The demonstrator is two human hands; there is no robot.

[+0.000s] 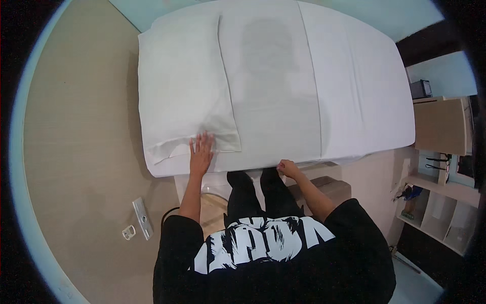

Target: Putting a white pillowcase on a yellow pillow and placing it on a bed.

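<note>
A white pillow [182,76] lies on the left part of a bed covered in a white sheet [364,91]. My left hand [202,149] rests on the pillow's near end, fingers spread, where the case's flap is creased. At the near edge of the mattress, my right hand [288,168] is closed, its fingertips pinching the edge of a pale grey-white cover [276,121]. That cover runs across the middle of the bed, between the pillow and the whiter sheet on the right.
A brown upholstered bench [326,191] stands by the bed, right of my legs. Wooden shelves [438,210] and a cabinet [443,124] line the right wall. Wall sockets [143,219] sit at lower left. A round wooden seat [212,210] is partly hidden beside my left leg.
</note>
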